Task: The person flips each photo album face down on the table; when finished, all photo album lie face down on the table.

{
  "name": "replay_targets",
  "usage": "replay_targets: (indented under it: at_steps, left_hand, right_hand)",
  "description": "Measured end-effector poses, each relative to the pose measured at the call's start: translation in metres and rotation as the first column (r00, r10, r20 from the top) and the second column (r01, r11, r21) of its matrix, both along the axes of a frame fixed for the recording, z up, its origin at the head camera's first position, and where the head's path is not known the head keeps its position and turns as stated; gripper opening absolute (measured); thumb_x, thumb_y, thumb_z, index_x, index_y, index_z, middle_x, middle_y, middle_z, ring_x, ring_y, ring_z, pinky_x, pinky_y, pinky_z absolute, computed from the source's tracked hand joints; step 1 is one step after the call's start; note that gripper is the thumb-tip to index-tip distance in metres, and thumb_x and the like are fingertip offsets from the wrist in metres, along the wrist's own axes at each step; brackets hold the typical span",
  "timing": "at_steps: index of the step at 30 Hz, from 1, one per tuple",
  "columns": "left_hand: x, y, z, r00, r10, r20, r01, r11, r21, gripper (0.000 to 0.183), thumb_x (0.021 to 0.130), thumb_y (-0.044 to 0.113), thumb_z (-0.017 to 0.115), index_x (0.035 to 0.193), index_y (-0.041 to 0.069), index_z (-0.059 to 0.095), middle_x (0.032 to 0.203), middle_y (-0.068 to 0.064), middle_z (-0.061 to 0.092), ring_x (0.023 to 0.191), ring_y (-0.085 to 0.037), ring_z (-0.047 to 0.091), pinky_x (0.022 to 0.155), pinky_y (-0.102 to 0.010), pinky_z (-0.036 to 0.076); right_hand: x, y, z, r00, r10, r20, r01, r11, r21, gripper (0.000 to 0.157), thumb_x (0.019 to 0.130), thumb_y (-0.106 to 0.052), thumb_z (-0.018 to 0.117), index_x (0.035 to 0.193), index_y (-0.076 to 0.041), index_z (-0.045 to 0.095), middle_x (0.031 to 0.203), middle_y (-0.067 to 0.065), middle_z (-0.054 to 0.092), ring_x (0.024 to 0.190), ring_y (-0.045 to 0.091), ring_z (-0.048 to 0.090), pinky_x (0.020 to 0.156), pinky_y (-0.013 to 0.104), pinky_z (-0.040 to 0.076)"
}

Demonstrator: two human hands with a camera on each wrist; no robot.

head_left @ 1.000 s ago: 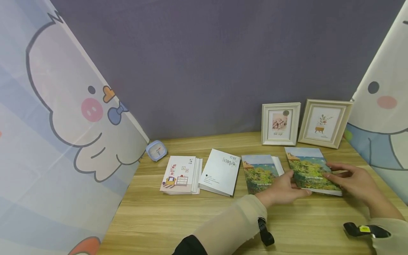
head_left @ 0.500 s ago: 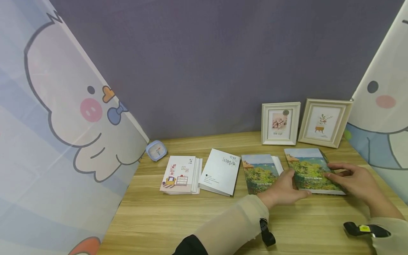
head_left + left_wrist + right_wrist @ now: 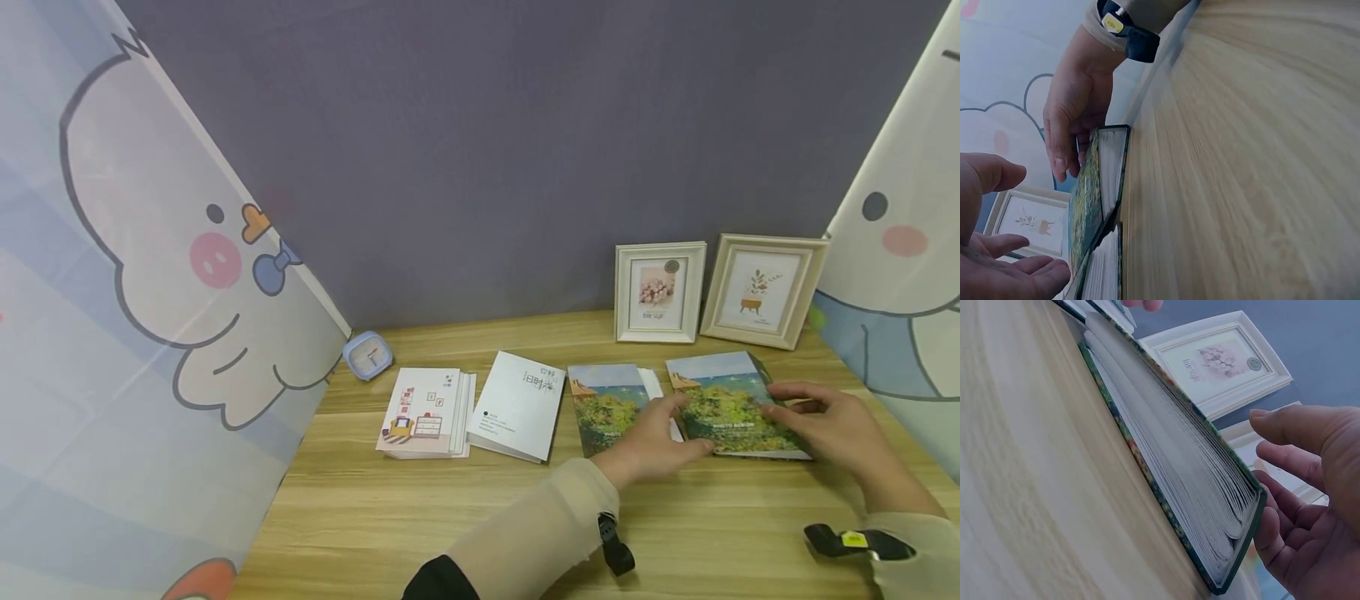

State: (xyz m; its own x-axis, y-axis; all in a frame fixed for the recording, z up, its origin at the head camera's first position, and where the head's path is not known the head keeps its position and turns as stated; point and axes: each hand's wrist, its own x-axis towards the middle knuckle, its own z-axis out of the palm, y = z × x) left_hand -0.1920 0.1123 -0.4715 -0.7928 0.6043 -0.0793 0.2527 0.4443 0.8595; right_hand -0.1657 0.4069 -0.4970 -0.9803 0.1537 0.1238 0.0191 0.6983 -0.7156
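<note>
A photo album with a painted garden-and-sea cover (image 3: 727,404) lies on the right side of the table, its white page block (image 3: 1166,431) facing the near side. My right hand (image 3: 836,425) is at its spine edge; bent fingers touch the spine while the thumb stands apart from the cover in the right wrist view. My left hand (image 3: 648,442) has its thumb and fingers spread at the album's left edge. It partly hides a second album with the same cover (image 3: 609,404). In the left wrist view, the first album's cover edge overlaps the second album's pages (image 3: 1105,269).
Left of the albums lie a white book (image 3: 517,408) and a stack of white illustrated booklets (image 3: 423,412). A blue clock (image 3: 367,356) stands at the back left corner. Two picture frames (image 3: 660,292) stand along the back right, before a dark cloth wall (image 3: 480,167).
The right album's near edge has shifted slightly, and its cover now reaches a little further left. My left hand has drawn back slightly leftward. My right hand stays at the spine.
</note>
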Motion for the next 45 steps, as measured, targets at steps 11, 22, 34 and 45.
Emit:
replay_targets:
  at_steps: [11, 22, 34, 45]
  left_hand:
    - [-0.004, -0.033, -0.002, 0.998, 0.024, -0.058, -0.021, 0.999, 0.050, 0.054, 0.102, 0.036, 0.070, 0.152, 0.033, 0.050, 0.153, 0.013, 0.044, 0.135, -0.012, 0.050, 0.099, -0.034, 0.052]
    - [-0.013, -0.070, -0.011, 0.985, 0.107, -0.136, -0.093, 0.990, 0.103, 0.052, 0.101, 0.027, 0.071, 0.150, 0.023, 0.052, 0.152, 0.011, 0.047, 0.145, -0.017, 0.043, 0.111, -0.039, 0.045]
    - [-0.019, -0.100, -0.013, 0.966, 0.150, -0.209, -0.135, 0.987, 0.084, 0.059, 0.102, 0.028, 0.072, 0.154, 0.029, 0.045, 0.151, -0.001, 0.048, 0.140, -0.021, 0.047, 0.112, -0.041, 0.044]
    - [-0.019, -0.113, -0.022, 0.967, 0.195, -0.165, -0.179, 0.978, 0.107, 0.073, 0.099, 0.030, 0.074, 0.161, 0.021, 0.037, 0.153, -0.001, 0.042, 0.145, -0.019, 0.039, 0.116, -0.045, 0.040]
  right_hand:
    - [0.000, -0.013, 0.000, 0.998, -0.031, -0.060, 0.030, 0.999, -0.014, 0.045, 0.100, -0.035, 0.074, 0.126, 0.001, 0.070, 0.105, -0.006, 0.068, 0.082, -0.017, 0.049, 0.061, 0.019, 0.049]
    - [0.000, -0.029, 0.006, 0.996, 0.023, -0.089, -0.020, 0.999, 0.035, 0.042, 0.102, -0.034, 0.071, 0.128, -0.002, 0.070, 0.119, 0.026, 0.069, 0.086, -0.020, 0.045, 0.060, 0.024, 0.050]
    - [-0.011, -0.063, 0.023, 0.984, 0.140, -0.114, -0.139, 0.990, 0.016, 0.035, 0.103, -0.024, 0.071, 0.128, 0.000, 0.070, 0.114, 0.022, 0.071, 0.086, -0.011, 0.056, 0.063, 0.025, 0.053]
    - [-0.022, -0.103, 0.025, 0.965, 0.247, -0.084, -0.250, 0.968, -0.032, 0.037, 0.103, -0.020, 0.070, 0.132, 0.003, 0.066, 0.117, 0.019, 0.073, 0.096, 0.011, 0.069, 0.072, 0.027, 0.057]
